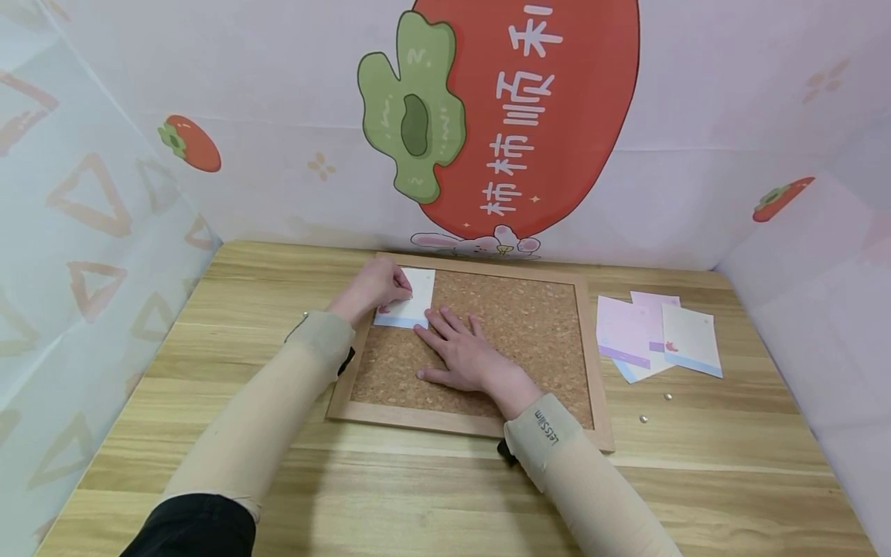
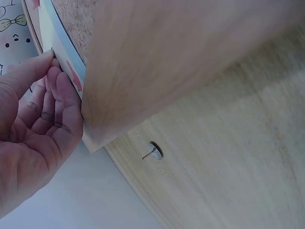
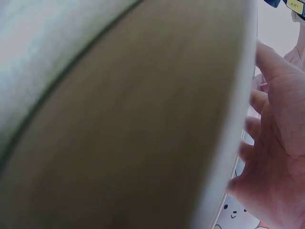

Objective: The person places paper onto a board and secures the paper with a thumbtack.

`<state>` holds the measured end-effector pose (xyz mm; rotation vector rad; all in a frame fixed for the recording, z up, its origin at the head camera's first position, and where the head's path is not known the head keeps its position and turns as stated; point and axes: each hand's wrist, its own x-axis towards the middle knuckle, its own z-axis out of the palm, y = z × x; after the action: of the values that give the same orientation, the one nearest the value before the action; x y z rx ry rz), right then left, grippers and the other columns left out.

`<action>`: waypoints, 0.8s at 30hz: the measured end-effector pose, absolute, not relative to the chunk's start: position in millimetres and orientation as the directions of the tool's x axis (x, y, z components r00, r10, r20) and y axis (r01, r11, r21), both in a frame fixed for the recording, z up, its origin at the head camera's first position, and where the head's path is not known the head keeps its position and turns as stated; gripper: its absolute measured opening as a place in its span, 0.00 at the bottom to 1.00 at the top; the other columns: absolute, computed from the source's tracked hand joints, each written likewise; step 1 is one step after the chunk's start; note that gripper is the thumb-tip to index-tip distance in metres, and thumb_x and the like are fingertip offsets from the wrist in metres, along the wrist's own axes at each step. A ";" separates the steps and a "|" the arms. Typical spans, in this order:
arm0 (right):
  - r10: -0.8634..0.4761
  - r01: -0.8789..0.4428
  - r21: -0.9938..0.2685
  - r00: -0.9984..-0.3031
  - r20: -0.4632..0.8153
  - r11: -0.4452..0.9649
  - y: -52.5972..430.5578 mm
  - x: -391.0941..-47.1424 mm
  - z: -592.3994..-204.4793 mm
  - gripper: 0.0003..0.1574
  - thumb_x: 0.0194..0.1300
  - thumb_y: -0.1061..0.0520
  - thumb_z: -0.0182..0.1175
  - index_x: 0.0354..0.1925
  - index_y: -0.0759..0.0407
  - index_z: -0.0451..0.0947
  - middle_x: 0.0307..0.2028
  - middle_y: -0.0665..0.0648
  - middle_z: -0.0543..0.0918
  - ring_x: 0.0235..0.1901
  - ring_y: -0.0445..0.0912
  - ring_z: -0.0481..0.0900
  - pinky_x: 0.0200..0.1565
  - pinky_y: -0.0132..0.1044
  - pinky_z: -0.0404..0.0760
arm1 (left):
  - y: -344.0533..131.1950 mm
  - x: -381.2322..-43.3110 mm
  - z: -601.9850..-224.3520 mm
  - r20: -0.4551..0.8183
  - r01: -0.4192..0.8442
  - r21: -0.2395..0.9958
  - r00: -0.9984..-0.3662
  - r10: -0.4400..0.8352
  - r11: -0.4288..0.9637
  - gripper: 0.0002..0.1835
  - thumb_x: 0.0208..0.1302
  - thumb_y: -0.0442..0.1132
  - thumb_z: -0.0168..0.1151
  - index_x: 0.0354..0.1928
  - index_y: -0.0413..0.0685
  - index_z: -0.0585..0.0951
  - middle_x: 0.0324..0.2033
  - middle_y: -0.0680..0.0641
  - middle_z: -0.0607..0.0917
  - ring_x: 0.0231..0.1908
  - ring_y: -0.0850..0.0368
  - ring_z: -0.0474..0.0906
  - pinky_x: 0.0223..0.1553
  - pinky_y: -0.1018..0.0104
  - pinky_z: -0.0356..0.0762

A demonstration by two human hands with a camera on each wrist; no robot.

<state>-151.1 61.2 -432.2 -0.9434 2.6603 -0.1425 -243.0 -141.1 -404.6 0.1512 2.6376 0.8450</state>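
A white card (image 1: 421, 288) with a blue lower band lies at the upper left of the wood-framed cork board (image 1: 515, 333). Over this card, my left hand (image 1: 379, 285) pinches a small thumbtack (image 2: 53, 52) between thumb and forefinger; its pin is hidden. My right hand (image 1: 462, 354) rests on the cork with fingers spread, the fingertips at the card's lower right corner. In the right wrist view the fingers of the right hand (image 3: 279, 129) reach to the board, which appears edge-on and blurred.
Several pink and white cards (image 1: 624, 331) overlap on the table right of the board. Two loose thumbtacks (image 1: 643, 418) lie in front of them. Another thumbtack (image 2: 155, 151) lies pin up on the table (image 2: 214, 167) near the board's frame. A printed backdrop (image 1: 264, 162) stands behind.
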 end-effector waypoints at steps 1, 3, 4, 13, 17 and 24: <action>-0.628 -0.596 -0.196 -0.734 -0.260 0.779 61.2 -151.0 -432.1 0.50 0.70 0.26 0.47 0.80 0.40 0.44 0.82 0.51 0.42 0.81 0.51 0.37 0.77 0.63 0.43 | -141.1 -243.1 -404.8 -0.309 -0.009 0.579 -0.928 0.210 0.815 0.05 0.64 0.36 0.67 0.37 0.41 0.87 0.26 0.48 0.84 0.15 0.62 0.73 0.18 0.74 0.73; -0.627 -0.596 -0.196 -0.734 -0.259 0.779 61.0 -151.2 -432.4 0.50 0.70 0.26 0.47 0.80 0.40 0.44 0.82 0.51 0.42 0.81 0.51 0.37 0.77 0.63 0.43 | -141.5 -243.4 -405.5 -0.309 -0.009 0.583 -0.927 0.211 0.812 0.05 0.65 0.35 0.66 0.37 0.41 0.87 0.25 0.48 0.84 0.14 0.62 0.73 0.19 0.74 0.73; -0.628 -0.597 -0.196 -0.734 -0.257 0.778 61.1 -151.2 -432.8 0.50 0.70 0.26 0.47 0.80 0.40 0.44 0.82 0.51 0.42 0.81 0.51 0.37 0.77 0.63 0.43 | -141.5 -243.3 -405.4 -0.311 -0.010 0.583 -0.927 0.211 0.813 0.05 0.65 0.35 0.66 0.37 0.41 0.87 0.25 0.49 0.83 0.14 0.62 0.73 0.19 0.74 0.73; -0.628 -0.596 -0.198 -0.735 -0.256 0.778 61.9 -150.8 -431.6 0.50 0.70 0.26 0.47 0.80 0.40 0.44 0.81 0.51 0.42 0.81 0.51 0.37 0.77 0.63 0.43 | -141.6 -244.5 -407.1 -0.305 -0.014 0.586 -0.930 0.205 0.810 0.05 0.65 0.36 0.67 0.37 0.41 0.87 0.27 0.48 0.84 0.14 0.62 0.73 0.19 0.73 0.74; -0.627 -0.595 -0.199 -0.739 -0.248 0.779 61.9 -150.1 -430.7 0.50 0.70 0.26 0.47 0.80 0.40 0.46 0.81 0.51 0.43 0.81 0.52 0.38 0.77 0.63 0.43 | -141.7 -245.1 -407.8 -0.298 -0.004 0.577 -0.932 0.206 0.817 0.05 0.65 0.36 0.67 0.37 0.42 0.87 0.26 0.48 0.84 0.15 0.62 0.73 0.19 0.73 0.74; -0.627 -0.597 -0.191 -0.742 -0.235 0.779 61.1 -149.1 -429.5 0.49 0.70 0.26 0.48 0.80 0.41 0.47 0.81 0.52 0.45 0.81 0.52 0.40 0.77 0.63 0.45 | -141.9 -244.7 -409.1 -0.296 -0.002 0.569 -0.933 0.203 0.822 0.05 0.65 0.36 0.67 0.38 0.41 0.87 0.26 0.48 0.84 0.14 0.63 0.73 0.18 0.74 0.73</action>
<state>-149.1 61.1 -429.5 -0.9469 2.6860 -0.1488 -244.7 -141.9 -409.1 0.1516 2.6598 0.8315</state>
